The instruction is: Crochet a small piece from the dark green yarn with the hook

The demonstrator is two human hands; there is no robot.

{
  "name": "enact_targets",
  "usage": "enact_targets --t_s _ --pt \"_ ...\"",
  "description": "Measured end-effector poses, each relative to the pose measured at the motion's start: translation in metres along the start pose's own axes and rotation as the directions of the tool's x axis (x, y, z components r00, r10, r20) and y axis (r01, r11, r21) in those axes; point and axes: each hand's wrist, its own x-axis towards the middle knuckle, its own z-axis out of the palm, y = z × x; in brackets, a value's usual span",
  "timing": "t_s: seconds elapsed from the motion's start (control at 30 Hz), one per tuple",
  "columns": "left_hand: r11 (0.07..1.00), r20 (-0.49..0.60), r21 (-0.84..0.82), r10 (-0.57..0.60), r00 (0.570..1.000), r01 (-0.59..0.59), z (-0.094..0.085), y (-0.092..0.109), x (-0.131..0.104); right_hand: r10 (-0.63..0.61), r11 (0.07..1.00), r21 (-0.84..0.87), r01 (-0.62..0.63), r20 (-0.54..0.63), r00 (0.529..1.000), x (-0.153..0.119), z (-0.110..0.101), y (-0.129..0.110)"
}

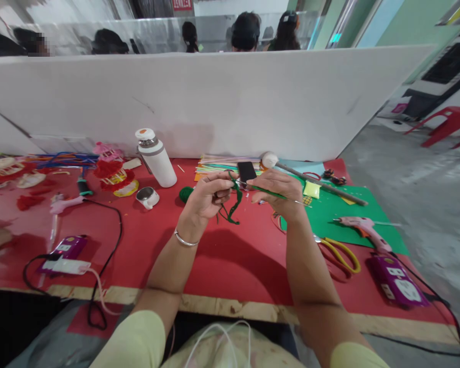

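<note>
Above the red table point(230, 266), both my hands are raised close together. My left hand point(211, 193), a bracelet on its wrist, pinches a dark green yarn piece point(235, 202) that hangs down in a narrow curled strip. In my right hand point(278, 190) is a thin hook with a green handle point(270, 192); its tip meets the yarn at my left fingers. A green yarn ball point(185, 193) sits just left of my left hand. Behind the hands lies a black phone point(247, 171).
Left: white bottle point(158, 158), metal cup point(147, 197), red and yellow crafts point(115, 176), a glue gun point(67, 202) with a looping cord. Right: yellow-handled scissors point(341, 254), pink glue gun point(364, 230), purple box point(396, 281), long stick point(325, 189). A white partition point(214, 102) stands behind.
</note>
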Motion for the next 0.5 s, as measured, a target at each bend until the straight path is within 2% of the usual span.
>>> enact_targets --t_s 0.1,0.23,0.37,0.5 --pt "0.999 0.012 0.033 0.001 1.0 -0.002 -0.006 0.002 0.001 -0.002 1.0 -0.029 0.003 0.041 0.999 0.002 -0.001 -0.004" --pt "0.991 0.087 0.124 -0.055 0.995 0.044 -0.019 0.007 0.003 0.025 0.999 -0.026 -0.022 0.111 0.993 0.005 -0.007 -0.012" --pt "0.981 0.171 0.189 -0.078 0.982 0.045 -0.027 0.009 0.004 0.077 0.996 0.041 -0.085 0.176 0.981 0.006 -0.016 -0.019" --pt "0.974 0.232 0.226 -0.069 0.97 0.016 -0.024 0.008 0.002 0.149 0.965 0.183 -0.185 0.195 0.969 0.005 -0.015 -0.018"
